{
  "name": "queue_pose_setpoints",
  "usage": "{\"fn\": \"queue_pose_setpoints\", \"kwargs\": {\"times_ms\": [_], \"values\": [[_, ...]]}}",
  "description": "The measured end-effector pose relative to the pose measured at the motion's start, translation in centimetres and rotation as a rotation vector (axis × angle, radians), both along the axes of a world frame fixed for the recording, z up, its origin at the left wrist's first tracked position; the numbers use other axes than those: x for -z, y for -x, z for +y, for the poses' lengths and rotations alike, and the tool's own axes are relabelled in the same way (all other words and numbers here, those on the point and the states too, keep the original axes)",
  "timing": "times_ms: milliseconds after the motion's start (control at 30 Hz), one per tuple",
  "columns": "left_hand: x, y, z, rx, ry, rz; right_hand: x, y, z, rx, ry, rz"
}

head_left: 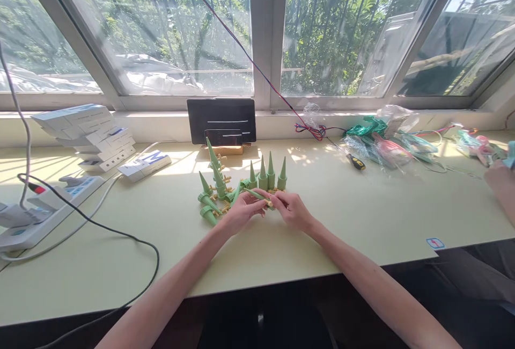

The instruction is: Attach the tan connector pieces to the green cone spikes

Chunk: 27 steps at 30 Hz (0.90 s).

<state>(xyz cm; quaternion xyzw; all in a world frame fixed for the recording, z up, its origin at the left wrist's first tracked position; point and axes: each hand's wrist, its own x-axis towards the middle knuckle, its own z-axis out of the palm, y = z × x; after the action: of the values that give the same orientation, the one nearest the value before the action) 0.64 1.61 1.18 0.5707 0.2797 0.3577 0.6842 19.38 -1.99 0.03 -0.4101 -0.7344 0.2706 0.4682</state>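
Observation:
Both my hands meet over the middle of the table, fingers closed around one green cone-shaped piece. My left hand grips its green body, the tip pointing up and left. At the other end, my right hand pinches a small yellowish part beside the cone's base. Several similar green cones stand upright just beyond my hands. More green cones lie or lean in a cluster to the left, with small yellowish pegs among them. My fingers partly hide the held piece.
A dark tablet leans at the window sill. Stacked white boxes and a power strip with cables are at left. On the right lie a screwdriver, plastic-wrapped wire bundles and another person's hand.

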Motion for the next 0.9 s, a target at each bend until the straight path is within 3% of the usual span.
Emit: {"fn": "queue_pose_setpoints", "kwargs": {"times_ms": [233,500,900], "values": [[-0.2,-0.1,-0.2,-0.024,-0.014,-0.011,0.0,0.0,0.0,0.02,0.045,0.006],[-0.4,-0.4,-0.4,-0.03,-0.169,0.054,0.0,0.0,0.2,0.134,0.046,-0.027],[0.8,-0.5,-0.2,-0.158,-0.288,0.153,0.7,0.1,0.7,0.129,0.102,-0.114]]}}
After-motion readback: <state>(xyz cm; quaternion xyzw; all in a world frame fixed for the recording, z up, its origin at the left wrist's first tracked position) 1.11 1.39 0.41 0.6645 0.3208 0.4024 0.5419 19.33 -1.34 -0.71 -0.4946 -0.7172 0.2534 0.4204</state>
